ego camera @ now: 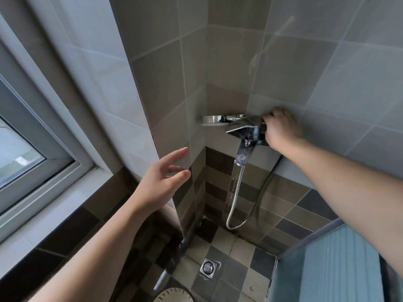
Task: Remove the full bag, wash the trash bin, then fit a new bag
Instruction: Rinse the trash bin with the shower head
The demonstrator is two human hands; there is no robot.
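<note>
One window (pixel 26 131) fills the far left, cut off by the frame edge, with a pale sill below it. Next comes the person's left hand (pixel 159 182), raised in the air beside the tiled wall corner; its fingers (pixel 176 154) are spread wide and relaxed and hold nothing. At the bottom edge, between the two forearms, one pale round rim with dark radial slots (pixel 174 295) pokes into view. It may be the trash bin, but so little shows that this cannot be told for sure. No bag can be made out anywhere.

On the floor lies one square metal drain (pixel 208 267). Above it, in the corner, one chrome shower mixer (pixel 246 127) is fixed to the wall, with a round shower head (pixel 212 119) resting on its left end. One stream of water (pixel 234 182) falls from the spout, thin and hard to follow lower down. One ribbed metal hose (pixel 236 199) loops beneath; a second, darker line runs down the wall to its right, its top end hidden behind the arm.

The right hand (pixel 281 129) is at the mixer's right end, fingers curled round a part there; what exactly they grip is hidden by the hand itself. At the lower right, one bluish ribbed panel (pixel 340 269) is cut off by the frame.
</note>
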